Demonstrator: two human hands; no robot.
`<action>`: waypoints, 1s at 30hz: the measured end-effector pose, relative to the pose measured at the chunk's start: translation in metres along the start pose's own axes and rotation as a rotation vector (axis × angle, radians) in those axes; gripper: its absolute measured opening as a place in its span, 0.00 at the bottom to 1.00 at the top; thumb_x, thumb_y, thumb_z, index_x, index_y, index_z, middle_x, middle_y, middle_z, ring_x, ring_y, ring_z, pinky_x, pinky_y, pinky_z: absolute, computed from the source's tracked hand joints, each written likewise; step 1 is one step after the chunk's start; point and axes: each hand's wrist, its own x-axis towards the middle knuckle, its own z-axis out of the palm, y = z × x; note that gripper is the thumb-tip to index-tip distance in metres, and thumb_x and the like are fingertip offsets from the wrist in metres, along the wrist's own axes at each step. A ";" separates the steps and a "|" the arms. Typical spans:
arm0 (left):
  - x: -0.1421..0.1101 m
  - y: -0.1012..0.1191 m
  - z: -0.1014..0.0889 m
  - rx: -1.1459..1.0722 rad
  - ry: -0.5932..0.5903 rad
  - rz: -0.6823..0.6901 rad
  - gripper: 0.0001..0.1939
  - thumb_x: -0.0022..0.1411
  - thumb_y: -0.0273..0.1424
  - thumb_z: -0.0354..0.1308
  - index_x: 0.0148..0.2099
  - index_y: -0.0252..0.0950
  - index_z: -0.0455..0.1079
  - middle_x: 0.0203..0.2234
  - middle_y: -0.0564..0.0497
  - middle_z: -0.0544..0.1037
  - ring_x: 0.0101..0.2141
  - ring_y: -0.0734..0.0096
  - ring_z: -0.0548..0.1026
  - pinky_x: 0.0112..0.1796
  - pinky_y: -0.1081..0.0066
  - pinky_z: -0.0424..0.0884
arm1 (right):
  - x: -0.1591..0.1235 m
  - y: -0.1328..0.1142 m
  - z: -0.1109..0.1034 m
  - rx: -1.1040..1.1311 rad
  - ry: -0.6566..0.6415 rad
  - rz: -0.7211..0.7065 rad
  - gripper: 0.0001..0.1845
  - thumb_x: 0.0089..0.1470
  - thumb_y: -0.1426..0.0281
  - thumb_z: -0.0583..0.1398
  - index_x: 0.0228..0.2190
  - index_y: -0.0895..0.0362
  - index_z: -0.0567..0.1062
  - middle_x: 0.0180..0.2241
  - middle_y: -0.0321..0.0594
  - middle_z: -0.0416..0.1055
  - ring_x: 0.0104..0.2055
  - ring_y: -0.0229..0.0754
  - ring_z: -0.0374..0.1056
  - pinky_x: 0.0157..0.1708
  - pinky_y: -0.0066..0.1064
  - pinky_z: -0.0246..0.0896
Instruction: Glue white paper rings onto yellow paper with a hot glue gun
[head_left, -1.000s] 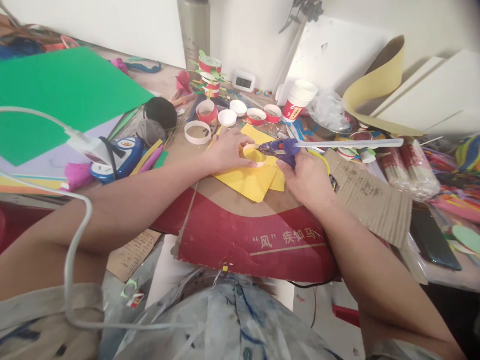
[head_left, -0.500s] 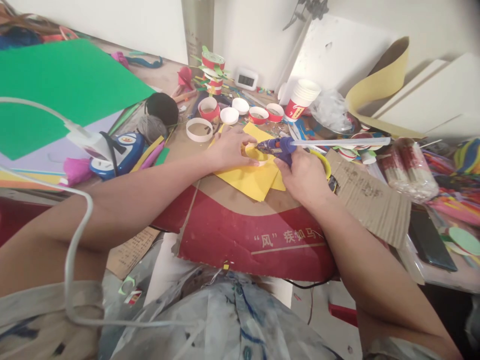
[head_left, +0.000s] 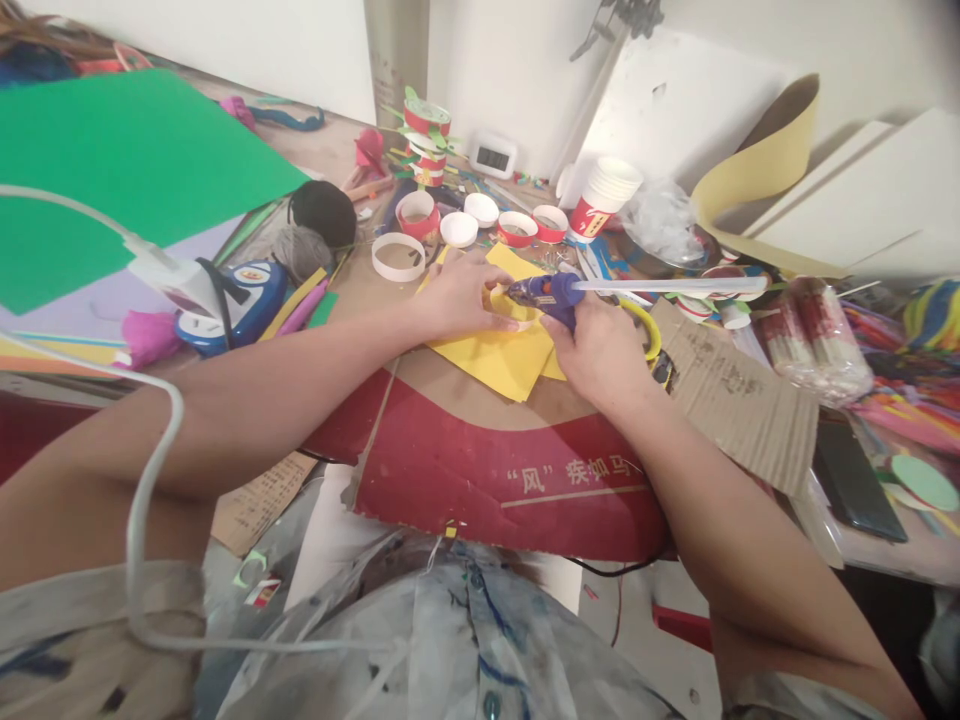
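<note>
My right hand point(head_left: 600, 350) grips a blue glue gun point(head_left: 546, 292) with a long clear glue stick point(head_left: 667, 285) sticking out to the right. Its nozzle points left onto a white paper-cup ring point(head_left: 517, 310) that lies on yellow paper point(head_left: 499, 360). My left hand point(head_left: 454, 298) is pinched on the left side of that ring and holds it down. The yellow paper lies on a red and brown cardboard sheet point(head_left: 510, 470).
Several cut cup rings point(head_left: 397, 255) and a stack of paper cups point(head_left: 604, 200) sit behind. A green sheet point(head_left: 112, 170), yarn balls point(head_left: 322, 212) and a blue tape dispenser point(head_left: 240, 300) lie left. Corrugated cardboard point(head_left: 739, 400), stick bundles point(head_left: 817, 335) and a phone point(head_left: 855, 480) lie right. A white cable point(head_left: 150, 470) crosses my left arm.
The glue gun's nozzle has crept left across the ring. My left hand stays on the ring. The camera has shifted slightly.
</note>
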 end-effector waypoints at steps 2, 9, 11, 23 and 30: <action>0.000 0.000 0.000 0.004 0.009 -0.005 0.29 0.54 0.55 0.71 0.52 0.43 0.80 0.51 0.43 0.77 0.59 0.41 0.68 0.58 0.49 0.64 | 0.002 -0.003 0.000 0.013 -0.024 -0.001 0.23 0.70 0.61 0.55 0.54 0.64 0.76 0.45 0.63 0.80 0.47 0.65 0.77 0.48 0.52 0.70; -0.002 0.002 -0.003 0.005 -0.001 -0.027 0.33 0.53 0.56 0.71 0.57 0.45 0.79 0.52 0.43 0.76 0.59 0.40 0.68 0.58 0.49 0.65 | 0.002 0.003 -0.004 0.063 -0.019 -0.007 0.24 0.68 0.61 0.56 0.56 0.64 0.75 0.46 0.62 0.81 0.47 0.65 0.77 0.48 0.51 0.71; -0.003 0.003 -0.004 -0.002 0.000 -0.036 0.36 0.53 0.57 0.70 0.59 0.45 0.77 0.53 0.43 0.77 0.60 0.39 0.68 0.58 0.48 0.66 | 0.001 0.008 -0.005 0.070 0.005 -0.010 0.25 0.68 0.60 0.56 0.57 0.64 0.75 0.46 0.62 0.81 0.48 0.65 0.77 0.48 0.51 0.71; -0.004 0.005 -0.004 -0.020 -0.004 -0.032 0.39 0.53 0.55 0.71 0.63 0.46 0.75 0.55 0.43 0.76 0.59 0.41 0.68 0.59 0.48 0.64 | -0.003 0.010 -0.009 0.016 0.035 0.004 0.23 0.68 0.62 0.57 0.57 0.63 0.77 0.46 0.61 0.82 0.49 0.65 0.78 0.48 0.51 0.70; -0.003 0.004 -0.003 -0.002 -0.016 -0.045 0.37 0.53 0.54 0.72 0.62 0.46 0.77 0.56 0.44 0.75 0.60 0.41 0.67 0.60 0.47 0.62 | -0.006 0.002 -0.013 -0.055 -0.023 0.041 0.21 0.69 0.65 0.56 0.55 0.66 0.76 0.46 0.64 0.81 0.49 0.65 0.78 0.49 0.51 0.68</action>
